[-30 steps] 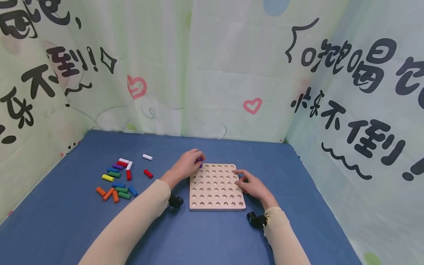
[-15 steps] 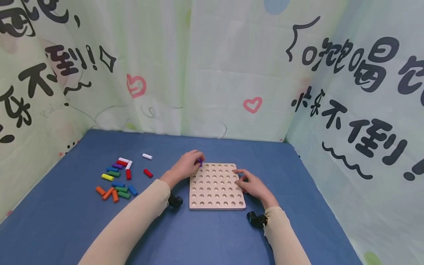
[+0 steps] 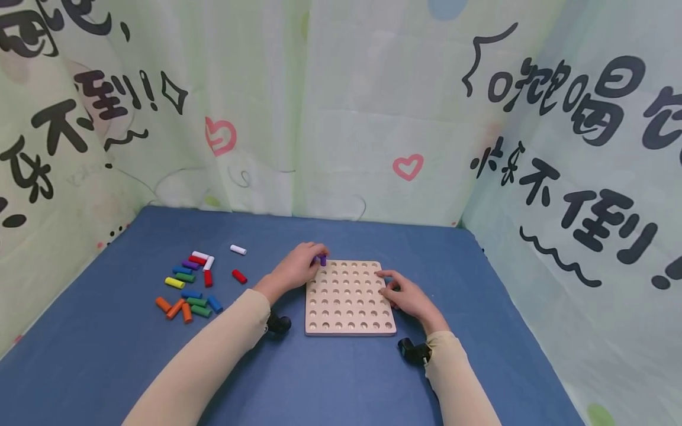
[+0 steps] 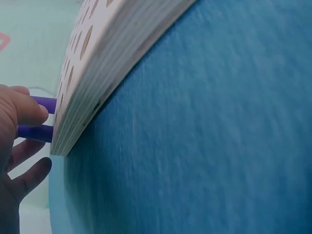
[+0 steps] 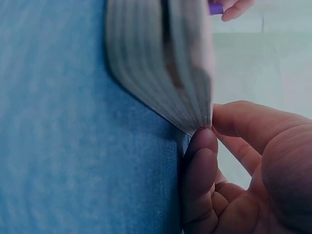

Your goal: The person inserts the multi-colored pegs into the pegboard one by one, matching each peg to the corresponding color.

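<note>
A light wooden pegboard [image 3: 348, 332] with rows of round holes lies flat in the middle of the table. At its far-left corner, my left hand [image 3: 294, 267] pinches a purple peg [image 4: 48, 104] between thumb and finger. A second purple peg [image 4: 36, 132] stands in the board right beside it, and both meet the board's face in the left wrist view. My right hand [image 3: 409, 296] grips the board's right edge, its thumb and a finger on either side of that edge in the right wrist view. Some of the left fingers are hidden behind the pegs.
Loose pegs lie left of the board: several orange pegs [image 3: 176, 309], green pegs [image 3: 199, 310], blue pegs [image 3: 215, 304], a yellow peg [image 3: 174, 283] and a purple peg [image 3: 190, 265]. A red peg [image 3: 239, 276] and a white peg [image 3: 238, 249] lie nearer the board. Printed curtains [image 3: 351, 118] enclose the blue table [image 3: 330, 378].
My left fingers have shifted slightly at the far-left corner, and an upright purple peg now shows more plainly beside them. My right hand has stayed on the board's edge.
</note>
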Tool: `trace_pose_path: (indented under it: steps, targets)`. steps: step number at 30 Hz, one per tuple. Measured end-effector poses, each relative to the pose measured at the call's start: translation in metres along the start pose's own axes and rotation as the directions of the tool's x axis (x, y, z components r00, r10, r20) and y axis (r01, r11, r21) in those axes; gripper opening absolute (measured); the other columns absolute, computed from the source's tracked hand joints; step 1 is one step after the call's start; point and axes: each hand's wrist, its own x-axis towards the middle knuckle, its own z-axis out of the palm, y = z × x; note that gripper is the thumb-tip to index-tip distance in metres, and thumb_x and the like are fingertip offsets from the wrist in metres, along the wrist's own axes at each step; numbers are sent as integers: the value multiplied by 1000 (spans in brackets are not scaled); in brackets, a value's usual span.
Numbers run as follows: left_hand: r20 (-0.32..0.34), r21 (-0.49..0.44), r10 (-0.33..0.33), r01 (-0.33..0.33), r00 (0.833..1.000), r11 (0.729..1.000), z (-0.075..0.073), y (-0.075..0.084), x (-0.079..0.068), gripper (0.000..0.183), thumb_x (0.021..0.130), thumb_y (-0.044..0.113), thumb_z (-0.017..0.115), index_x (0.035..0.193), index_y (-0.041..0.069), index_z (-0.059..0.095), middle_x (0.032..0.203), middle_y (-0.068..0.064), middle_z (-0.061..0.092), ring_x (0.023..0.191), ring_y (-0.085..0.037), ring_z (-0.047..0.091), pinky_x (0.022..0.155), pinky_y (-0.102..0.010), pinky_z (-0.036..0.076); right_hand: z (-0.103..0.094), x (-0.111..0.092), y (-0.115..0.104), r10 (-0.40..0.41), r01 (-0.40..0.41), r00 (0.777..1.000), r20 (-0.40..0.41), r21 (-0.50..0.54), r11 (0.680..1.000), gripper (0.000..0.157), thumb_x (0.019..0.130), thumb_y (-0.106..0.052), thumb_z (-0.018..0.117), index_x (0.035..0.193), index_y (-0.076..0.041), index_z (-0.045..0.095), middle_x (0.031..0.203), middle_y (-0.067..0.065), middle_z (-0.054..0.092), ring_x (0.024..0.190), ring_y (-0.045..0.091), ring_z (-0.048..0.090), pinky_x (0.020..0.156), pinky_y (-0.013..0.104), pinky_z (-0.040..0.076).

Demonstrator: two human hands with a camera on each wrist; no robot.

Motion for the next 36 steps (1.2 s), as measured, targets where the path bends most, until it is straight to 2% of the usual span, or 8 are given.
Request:
trace_pose_path:
  steps: [5, 13, 25, 32, 36]
  targets:
    - [-23, 36, -43, 44, 999, 998, -6, -3, -2, 33, 101, 3, 59, 132, 14, 64, 122, -7, 67, 116, -26, 63, 100, -44, 53, -1, 0, -1, -2, 2, 1000, 6, -6, 1000, 44, 104, -21, 61, 147, -19, 54, 96, 8, 57, 71, 19, 55, 66, 32, 43]
    - [-52, 71, -112, 116, 992, 991, -21, -16, -12, 33, 100, 4, 62, 131, 15, 65, 123, -7, 67, 116, -26, 64, 102, -45, 54, -1, -1, 2, -10, 11, 1000, 10, -13, 1000, 44, 104, -21, 61, 148, -19, 53, 96, 8, 57, 71, 19, 54, 66, 32, 42]
    - [-70, 96, -152, 158, 986, 983, -40, -45, -38, 29, 100, 6, 64, 128, 11, 67, 122, -10, 68, 114, -29, 64, 100, -48, 54, 5, 2, 2, -19, 19, 1000, 0, -28, 999, 43, 104, -18, 60, 147, -18, 54, 95, 7, 58, 70, 19, 54, 65, 32, 43]
    - [-69, 98, -203, 209, 977, 973, -56, -55, -51, 30, 100, 8, 65, 130, 10, 66, 124, -11, 67, 117, -31, 63, 102, -50, 53, 2, 1, -2, -24, 24, 1000, -3, -38, 999, 44, 104, -19, 60, 148, -18, 53, 97, 8, 58, 71, 19, 54, 66, 32, 42]
    - [-72, 100, -204, 210, 976, 973, -66, -60, -58, 31, 100, 8, 65, 131, 9, 66, 123, -11, 67, 117, -31, 63, 101, -51, 53, 0, -2, -5, 0, 0, 1000, -6, -45, 999, 44, 104, -18, 60, 148, -17, 54, 99, 9, 58, 72, 19, 56, 66, 31, 45]
